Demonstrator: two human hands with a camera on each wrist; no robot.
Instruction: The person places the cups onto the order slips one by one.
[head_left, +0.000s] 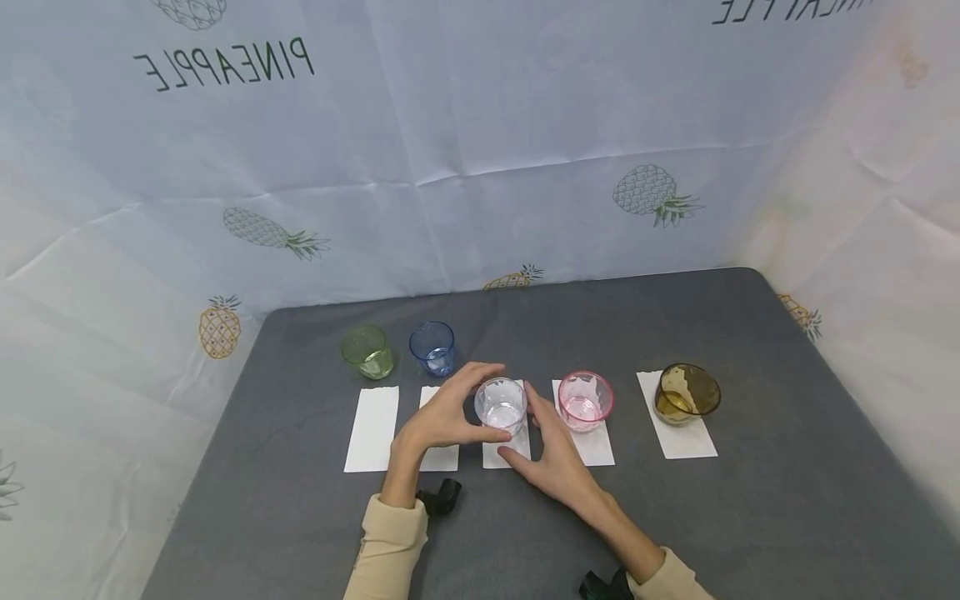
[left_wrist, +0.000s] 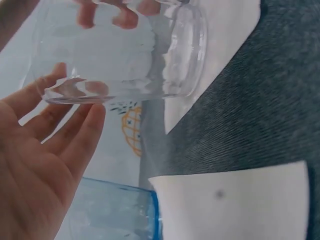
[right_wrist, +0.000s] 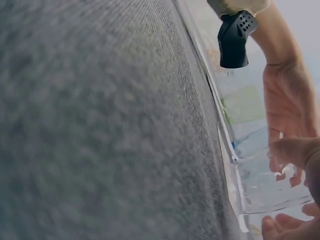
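Note:
A clear glass point(head_left: 501, 406) stands upright over the middle white paper slip point(head_left: 495, 457), between both hands. My left hand point(head_left: 448, 414) curves round its left side, fingers at the far side and thumb across the front. In the left wrist view, fingertips of the left hand point(left_wrist: 60, 135) meet the clear glass point(left_wrist: 115, 55) near its rim. At the right side, the extended fingers of my right hand point(head_left: 555, 458) lie along the glass; the thumb points forward, apart from it. The right wrist view shows the clear glass point(right_wrist: 265, 187) partly behind the right thumb.
A green glass point(head_left: 368, 352) and a blue glass point(head_left: 432, 347) stand behind two white slips at left. To the right, a pink glass point(head_left: 585, 402) and an amber glass point(head_left: 684, 394) stand on slips. The grey tabletop point(head_left: 300, 500) meets a pineapple-print cloth point(head_left: 450, 100).

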